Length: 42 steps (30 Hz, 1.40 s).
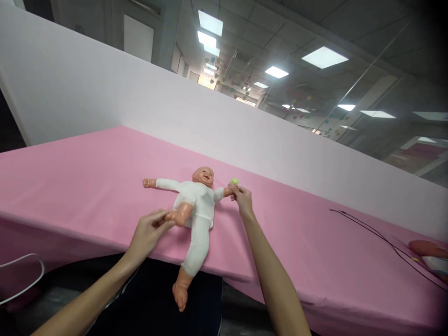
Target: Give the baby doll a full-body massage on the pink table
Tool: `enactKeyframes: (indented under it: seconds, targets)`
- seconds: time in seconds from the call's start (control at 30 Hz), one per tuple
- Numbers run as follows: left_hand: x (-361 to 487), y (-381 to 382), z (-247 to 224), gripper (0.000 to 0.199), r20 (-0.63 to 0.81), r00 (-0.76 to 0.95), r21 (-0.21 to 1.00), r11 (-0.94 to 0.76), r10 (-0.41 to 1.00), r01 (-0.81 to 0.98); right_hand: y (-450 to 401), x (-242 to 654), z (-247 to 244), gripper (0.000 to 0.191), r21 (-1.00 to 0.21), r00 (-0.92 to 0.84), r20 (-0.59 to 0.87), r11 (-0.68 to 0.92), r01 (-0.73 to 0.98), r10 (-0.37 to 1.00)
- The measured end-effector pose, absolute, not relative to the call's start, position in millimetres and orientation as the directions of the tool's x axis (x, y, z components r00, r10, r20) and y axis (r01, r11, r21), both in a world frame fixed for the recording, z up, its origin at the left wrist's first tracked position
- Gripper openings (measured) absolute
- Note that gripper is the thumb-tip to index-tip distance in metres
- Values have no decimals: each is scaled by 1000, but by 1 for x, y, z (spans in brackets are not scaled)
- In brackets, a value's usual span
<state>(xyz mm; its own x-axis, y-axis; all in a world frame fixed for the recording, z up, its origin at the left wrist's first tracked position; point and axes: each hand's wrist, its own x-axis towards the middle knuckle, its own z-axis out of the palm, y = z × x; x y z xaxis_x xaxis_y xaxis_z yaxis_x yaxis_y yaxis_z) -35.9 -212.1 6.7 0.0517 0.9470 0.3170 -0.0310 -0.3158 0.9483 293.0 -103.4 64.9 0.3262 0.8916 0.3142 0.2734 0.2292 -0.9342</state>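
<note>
A baby doll (202,212) in a white outfit lies on its back on the pink-covered table (98,172), one leg hanging past the front edge. The doll's other leg is bent and bare at the lower part. My left hand (149,232) is closed round that leg's foot. On the other side, my right hand (242,198) is closed on the doll's hand at the end of its outstretched arm. A small yellow-green object (234,181) shows just beyond my right fingers; its kind is unclear, and I cannot tell whether my fingers touch it.
A low white partition (210,121) runs along the table's back edge. Dark thin cables (376,233) lie on the right, near an orange and white object (429,254) at the far right. A white cable (38,266) loops at the lower left.
</note>
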Motion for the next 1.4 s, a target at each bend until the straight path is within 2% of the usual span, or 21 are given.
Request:
enactKeyframes:
  seconds: [0.07, 0.13, 0.23, 0.33, 0.43, 0.5, 0.6, 0.67, 0.77, 0.9, 0.97, 1.07, 1.2, 1.3, 1.4]
  targets:
    - [-53, -248, -12, 31, 312, 52, 948, -314, 949, 44, -98, 320, 55, 45, -977, 507, 209, 153, 152, 836]
    - [-66, -281, -35, 30, 268, 57, 958, -272, 962, 86, -100, 338, 39, 45, -992, 589, 120, 83, 90, 799]
    - [-75, -308, -60, 32, 184, 51, 979, -188, 982, 83, -106, 346, 23, 46, -997, 610, 79, 46, 69, 788]
    - [-74, -298, -56, 36, 177, 40, 982, -179, 983, 63, -109, 341, 38, 44, -994, 580, 107, 91, 57, 807]
    - [-63, -258, -24, 35, 234, 40, 971, -235, 971, 32, -111, 317, 70, 45, -969, 438, 246, 218, 114, 865]
    - [-49, -223, 0, 40, 264, 15, 964, -263, 964, -49, -117, 289, 83, 46, -929, 268, 348, 293, 225, 898]
    - [-26, -178, 25, 43, 258, 54, 956, -247, 964, -156, -129, 242, 77, 44, -849, -9, 355, 327, 415, 935]
    - [-15, -161, 32, 46, 235, 102, 949, -206, 967, -238, -133, 223, 68, 43, -797, -83, 350, 343, 497, 933]
    - [-15, -159, 30, 47, 234, 109, 941, -197, 966, -276, -124, 233, 66, 45, -812, -5, 367, 323, 487, 930]
    - [-43, -200, 2, 41, 247, 53, 964, -240, 967, -116, -102, 293, 72, 47, -915, 322, 348, 244, 321, 881]
    - [-60, -233, -22, 36, 241, 64, 970, -239, 968, -40, -97, 320, 62, 44, -969, 480, 231, 153, 196, 847]
    - [-78, -278, -61, 33, 213, 88, 975, -218, 973, 43, -102, 341, 34, 42, -998, 600, 61, 34, 57, 798]
    - [-84, -295, -78, 37, 167, 73, 985, -169, 983, 22, -108, 340, 24, 40, -999, 615, 53, 49, 25, 787]
    - [-78, -267, -49, 37, 184, 57, 983, -183, 981, -19, -109, 322, 49, 39, -986, 536, 159, 158, 47, 829]
    - [-61, -221, -5, 38, 228, 35, 971, -224, 973, -85, -117, 287, 73, 44, -943, 330, 324, 275, 186, 887]
